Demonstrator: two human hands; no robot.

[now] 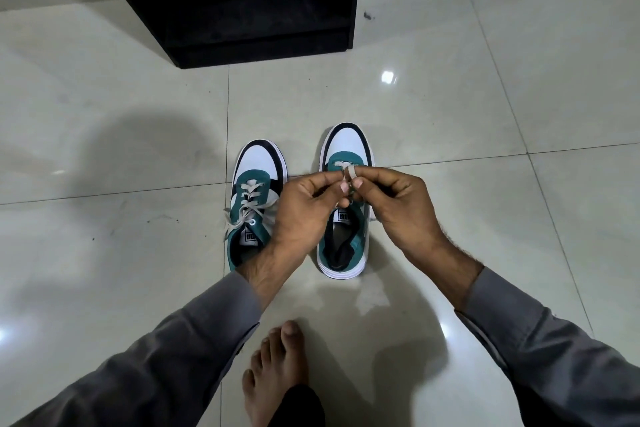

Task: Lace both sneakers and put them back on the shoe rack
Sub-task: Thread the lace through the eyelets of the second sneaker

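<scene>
lace (347, 173): flat, limp, light; likely slips unless pinched near its tip.
grip: left hand (304, 204) and right hand (394, 204) both pinch the lace over the right sneaker (346, 149).
left sneaker (256, 166): laced, just beside.
shoe rack (242, 3): far, on the floor (485, 114).
obstruction: bare foot (277, 367) near; path to rack looks open.

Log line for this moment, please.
left hand: pinches lace | right hand: pinches lace | right sneaker: being laced | left sneaker: laced | rack: sneakers not yet in
</scene>
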